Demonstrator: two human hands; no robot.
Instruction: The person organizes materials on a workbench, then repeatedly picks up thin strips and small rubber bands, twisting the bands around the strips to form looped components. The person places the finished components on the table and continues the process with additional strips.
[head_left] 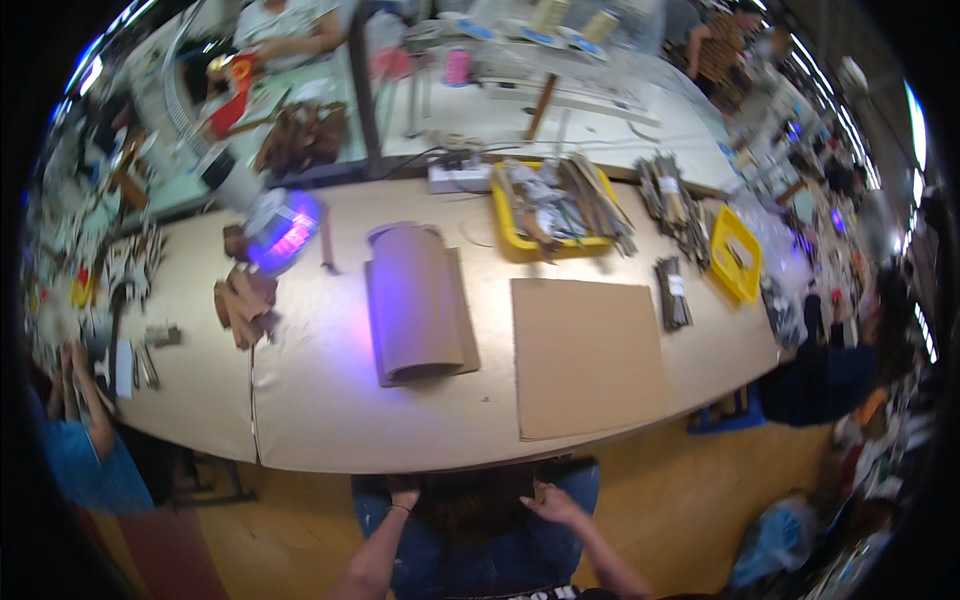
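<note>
A dark brown piece [470,505] lies across the person's lap, below the worktop [330,420] edge. The left hand [403,493] rests closed on its left end; the right hand [553,503] lies on its right end with fingers spread. On the worktop above sit one flat cardboard sheet [585,355], one curled brown sheet [415,315], two yellow trays [512,235], and one violet-glowing lamp [285,235]
</note>
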